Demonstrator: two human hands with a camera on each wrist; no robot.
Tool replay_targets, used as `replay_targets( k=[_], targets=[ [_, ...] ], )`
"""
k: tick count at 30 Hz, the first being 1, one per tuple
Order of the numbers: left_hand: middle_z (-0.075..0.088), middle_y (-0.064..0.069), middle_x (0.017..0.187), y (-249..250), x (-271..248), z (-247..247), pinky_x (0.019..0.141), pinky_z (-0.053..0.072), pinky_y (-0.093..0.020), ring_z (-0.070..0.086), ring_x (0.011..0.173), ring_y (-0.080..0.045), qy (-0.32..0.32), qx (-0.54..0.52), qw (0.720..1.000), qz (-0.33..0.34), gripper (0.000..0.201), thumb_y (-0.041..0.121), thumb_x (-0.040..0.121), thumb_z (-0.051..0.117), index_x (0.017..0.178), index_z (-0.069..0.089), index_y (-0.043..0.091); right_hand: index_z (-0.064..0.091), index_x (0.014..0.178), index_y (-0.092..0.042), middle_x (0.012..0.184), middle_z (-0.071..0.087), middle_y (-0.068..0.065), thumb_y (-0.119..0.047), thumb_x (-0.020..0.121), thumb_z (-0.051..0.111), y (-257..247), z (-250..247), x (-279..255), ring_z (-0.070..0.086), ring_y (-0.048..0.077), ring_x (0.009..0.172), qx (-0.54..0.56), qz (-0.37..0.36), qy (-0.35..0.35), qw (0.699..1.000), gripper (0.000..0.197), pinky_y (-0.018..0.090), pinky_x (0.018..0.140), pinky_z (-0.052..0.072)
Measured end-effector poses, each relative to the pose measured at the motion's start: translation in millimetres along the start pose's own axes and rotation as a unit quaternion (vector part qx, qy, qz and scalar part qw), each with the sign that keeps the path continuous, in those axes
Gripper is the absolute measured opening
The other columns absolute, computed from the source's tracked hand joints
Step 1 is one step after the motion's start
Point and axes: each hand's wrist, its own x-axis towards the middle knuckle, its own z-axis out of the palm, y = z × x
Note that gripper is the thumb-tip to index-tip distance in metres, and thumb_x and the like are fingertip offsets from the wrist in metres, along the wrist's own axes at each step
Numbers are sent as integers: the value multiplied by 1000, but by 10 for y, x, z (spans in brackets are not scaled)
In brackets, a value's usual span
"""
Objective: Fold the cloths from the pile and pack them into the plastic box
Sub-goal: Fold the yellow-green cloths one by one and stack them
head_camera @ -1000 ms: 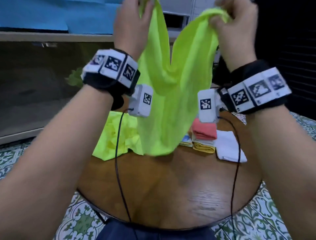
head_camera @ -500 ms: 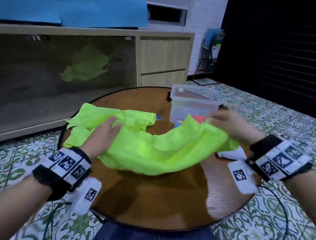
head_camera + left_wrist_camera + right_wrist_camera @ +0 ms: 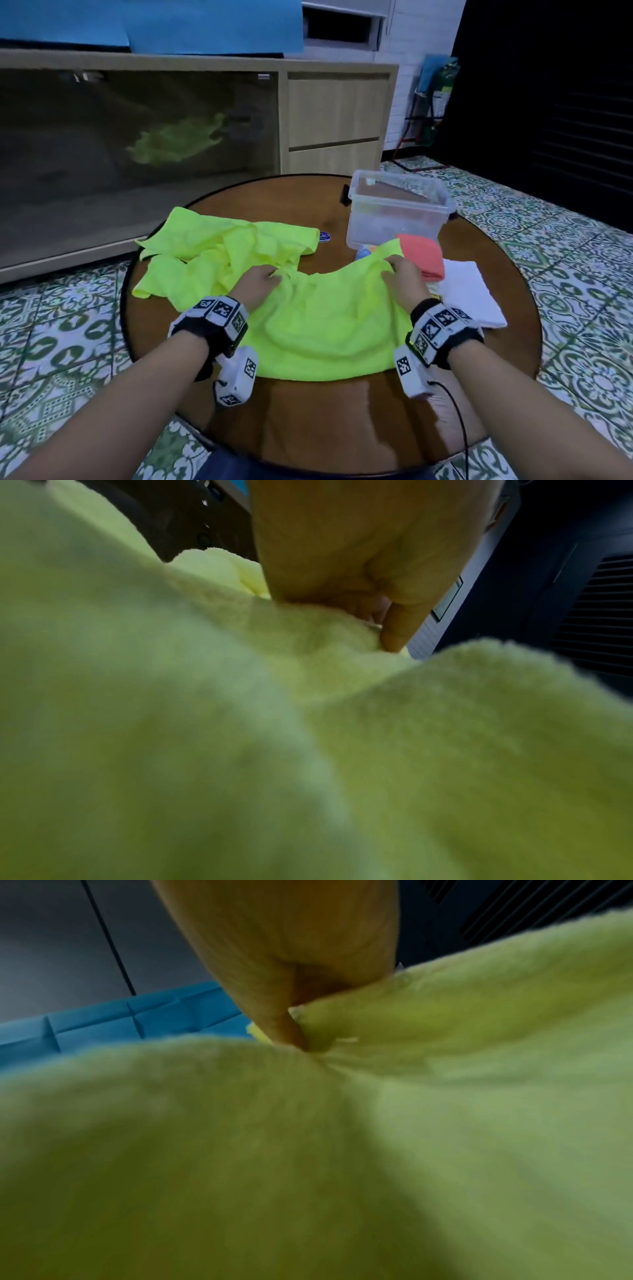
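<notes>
A neon yellow-green cloth [image 3: 325, 329] lies spread on the round wooden table [image 3: 342, 421] in front of me. My left hand [image 3: 265, 279] pinches its far left corner and my right hand [image 3: 397, 274] pinches its far right corner. Both wrist views are filled with the same cloth [image 3: 308, 750] [image 3: 308, 1150], with my left hand [image 3: 383, 620] and right hand [image 3: 294, 1020] pinched into the fabric. A pile of more yellow-green cloths [image 3: 219, 253] lies at the back left. The clear plastic box [image 3: 397, 212] stands at the back right, without a lid.
Folded cloths lie right of my right hand: a coral one [image 3: 423, 255] on a stack and a white one [image 3: 469, 294]. A small round blue sticker [image 3: 323, 236] marks the table by the box. A wooden cabinet [image 3: 335, 116] stands behind; patterned floor tiles surround the table.
The cloth was held up in the air in front of me a second ago. Both hands have brought it down and laid it flat on the table, still pinching its far corners.
</notes>
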Motion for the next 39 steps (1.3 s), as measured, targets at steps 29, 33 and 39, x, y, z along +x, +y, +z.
replay_targets(
  k=[29, 33, 39],
  targets=[
    [60, -8, 92, 875, 235, 188, 54, 43, -13, 53, 76, -16, -110, -134, 980, 95, 13, 13, 90, 60, 101, 66, 11, 69, 97, 2, 99, 67, 17, -5, 91, 57, -121, -307, -177, 58, 21, 93, 130, -194, -84, 969, 15, 28, 81, 42],
    [65, -12, 87, 806, 172, 163, 55, 45, -12, 55, 71, -17, -63, -132, 983, 107, 13, 10, 87, 65, 96, 67, 2, 70, 101, -3, 101, 60, 4, -8, 90, 59, -121, -264, -155, 52, 16, 100, 107, -193, -58, 974, 16, 18, 87, 38],
    [58, -5, 69, 850, 86, 215, 51, 43, -14, 50, 60, -15, 24, -223, 969, 107, 14, 9, 85, 67, 74, 60, 15, 59, 77, -24, 71, 60, -6, -4, 82, 69, -372, -233, -228, 51, -6, 61, 223, -178, 8, 958, 23, 11, 60, 39]
  ],
)
